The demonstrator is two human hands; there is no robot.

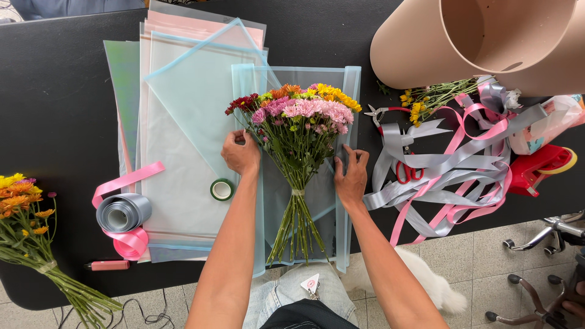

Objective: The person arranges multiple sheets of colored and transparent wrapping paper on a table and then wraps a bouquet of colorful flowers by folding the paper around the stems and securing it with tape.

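Down at our lap, the stems point straight back at us: the bouquet (298,152) lies lengthwise on the pale blue wrapping sheet (347,109), blooms away from us, tied stalks toward us. We have it flanked. Our left hand (241,153) curls its fingers on the sheet's left edge, just beside the leaves; our right hand (351,176) lies spread flat on the sheet on the right, touching the foliage. Both sit equally near, either side of that long axis. Green tape roll (222,189) waits by our left wrist.
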